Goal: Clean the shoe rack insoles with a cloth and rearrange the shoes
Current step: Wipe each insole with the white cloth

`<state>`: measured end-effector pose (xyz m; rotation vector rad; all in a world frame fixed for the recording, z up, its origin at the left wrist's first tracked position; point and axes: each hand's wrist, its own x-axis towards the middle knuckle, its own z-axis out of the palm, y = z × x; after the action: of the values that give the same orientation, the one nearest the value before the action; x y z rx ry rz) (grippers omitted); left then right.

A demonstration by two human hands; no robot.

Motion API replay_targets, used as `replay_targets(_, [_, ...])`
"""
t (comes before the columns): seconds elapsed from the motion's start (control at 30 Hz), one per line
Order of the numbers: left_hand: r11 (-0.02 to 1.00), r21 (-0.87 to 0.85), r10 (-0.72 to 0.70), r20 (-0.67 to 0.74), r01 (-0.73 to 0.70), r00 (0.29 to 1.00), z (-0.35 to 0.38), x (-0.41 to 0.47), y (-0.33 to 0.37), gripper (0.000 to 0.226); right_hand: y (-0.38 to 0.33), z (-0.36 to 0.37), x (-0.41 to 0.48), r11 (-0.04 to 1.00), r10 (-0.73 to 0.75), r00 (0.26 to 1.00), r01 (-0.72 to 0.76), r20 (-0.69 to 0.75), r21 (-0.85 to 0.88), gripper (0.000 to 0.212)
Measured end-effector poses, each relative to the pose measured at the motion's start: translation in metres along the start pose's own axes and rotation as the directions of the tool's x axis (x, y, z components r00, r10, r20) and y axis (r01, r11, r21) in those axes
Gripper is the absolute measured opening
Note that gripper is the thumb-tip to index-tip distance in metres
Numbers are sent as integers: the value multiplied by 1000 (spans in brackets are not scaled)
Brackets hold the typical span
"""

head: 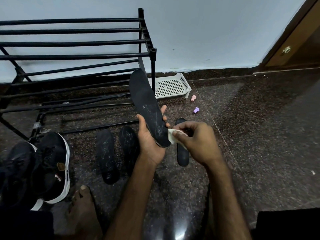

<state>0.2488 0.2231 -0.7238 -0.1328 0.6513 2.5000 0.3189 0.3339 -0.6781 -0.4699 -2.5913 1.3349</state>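
My left hand (150, 141) grips a black insole (145, 104) by its heel end, toe pointing up and away. My right hand (197, 141) pinches a small white cloth (172, 136) against the insole's heel edge. Two more black insoles (106, 156) (129, 144) lie side by side on the dark floor to the left of my left hand. A third (182, 156) lies under my right hand, partly hidden. A pair of black sneakers with white soles (50, 167) sits at the lower left. The black metal shoe rack (74, 56) stands behind, its bars bare.
A white plastic basket tray (173, 86) sits against the wall by the rack's right leg. A pink cap (193, 98) and a purple cap (196, 110) lie on the floor near it. My bare foot (81, 208) rests at the bottom left. A wooden door (297, 40) is at the right.
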Motion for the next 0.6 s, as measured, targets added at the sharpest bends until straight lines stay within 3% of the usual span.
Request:
replay_targets(0.07, [1000,6,-17,20,17,1000,-1,0,-2,81,-5,8,-1,999,-29,988,34,151,-30,5])
replay_targets(0.17, [1000,-17,-16,31,16,999,-2,0,-2,80,-7,1,-10,996,28,886,-66,463,65,10])
replay_targets(0.2, [999,-32,-9,39,11,999,-3,0,-2,79,-6,-4,-12,993,39,874,-87,484,78,11])
replay_targets(0.23, [999,-38,-4,49,6,999,-3,0,-1,79,-4,-9,-13,994,50,902,-86,430,65,11])
replay_targets(0.3, [1000,-13,6,55,-5,998,-5,1,0,79,1,-17,-9,999,34,985,-31,172,-25,4])
replay_targets(0.37, [1000,1,8,51,-8,999,-5,1,-2,77,0,-19,-2,992,-39,998,33,-50,-119,4])
replay_targets(0.4, [1000,2,6,41,-6,999,-5,2,-3,76,-1,-16,1,988,-65,994,52,-84,-148,5])
replay_targets(0.6, [1000,20,-9,0,9,1000,-4,5,-5,81,-3,20,-7,974,14,987,23,158,-227,7])
